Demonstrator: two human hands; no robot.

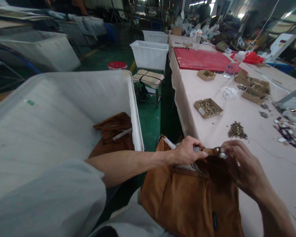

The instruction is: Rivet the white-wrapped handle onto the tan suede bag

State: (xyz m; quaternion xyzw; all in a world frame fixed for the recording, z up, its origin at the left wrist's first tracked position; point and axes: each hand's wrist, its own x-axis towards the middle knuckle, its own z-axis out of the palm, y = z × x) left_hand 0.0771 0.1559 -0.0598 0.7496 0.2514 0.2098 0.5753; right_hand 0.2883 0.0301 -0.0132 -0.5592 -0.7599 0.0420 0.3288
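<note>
A brown leather-look bag [187, 197] lies across my lap and against the table edge, its top gaping with pale material inside. My left hand [188, 151] pinches one end of a short brown strap [210, 152] at the bag's upper edge. At the strap's other end, my right hand [241, 161] has its thumb and fingers closed on it. Something small and white shows by the right fingertips, too unclear to name. Just beyond the hands, a heap of small brass-coloured metal pieces [237, 130] rests on the table.
To the left stands a large white bin [64, 95] with brown bags [115, 131] inside. The pale-covered table [268, 177] holds a cardboard box of metal pieces [208, 108], further small boxes [255, 89], a clear bottle [234, 64] and a red board [199, 59]. A padded stool [148, 77] stands beyond.
</note>
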